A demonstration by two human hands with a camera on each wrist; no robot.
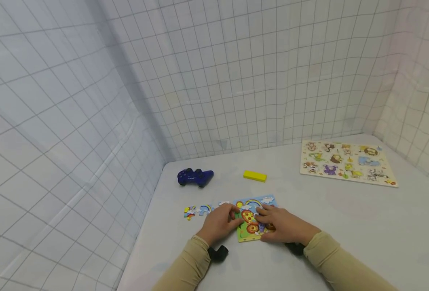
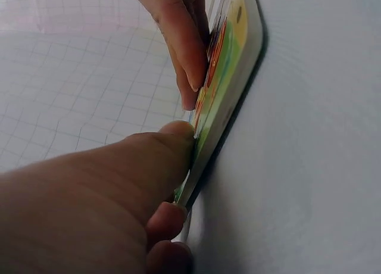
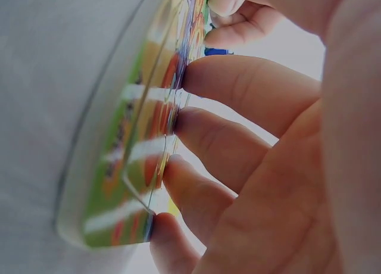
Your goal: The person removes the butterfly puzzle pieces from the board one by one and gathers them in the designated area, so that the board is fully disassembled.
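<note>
Grips the nine-o'clock edge of a puzzle board (image 1: 244, 234) with the left hand (image 1: 218, 223), with thumb on the face and other fingers curled in beside the edge, probably to stop any sliding. Rests the fingertips of the right hand (image 1: 287, 226) on the face toward three o'clock, with fingers spread, fairly straight and grasping nothing, perhaps to share pressure across the picture. Lies flat, as a board, on the white table (image 1: 363, 226), between both hands.

Has loose pieces (image 1: 189, 211) in a row toward nine o'clock, likely for easy reach. Has farther out a blue game controller (image 1: 192, 177) at ten, a yellow block (image 1: 255, 176) at twelve and an animal puzzle (image 1: 339, 177) at two, apparently out of the way.

Shows in the left wrist view the board's pale side, barely visible from the head. Confirms in the right wrist view fingertip contact, uncertain from above. Shows the whole animal puzzle only in the head view.
</note>
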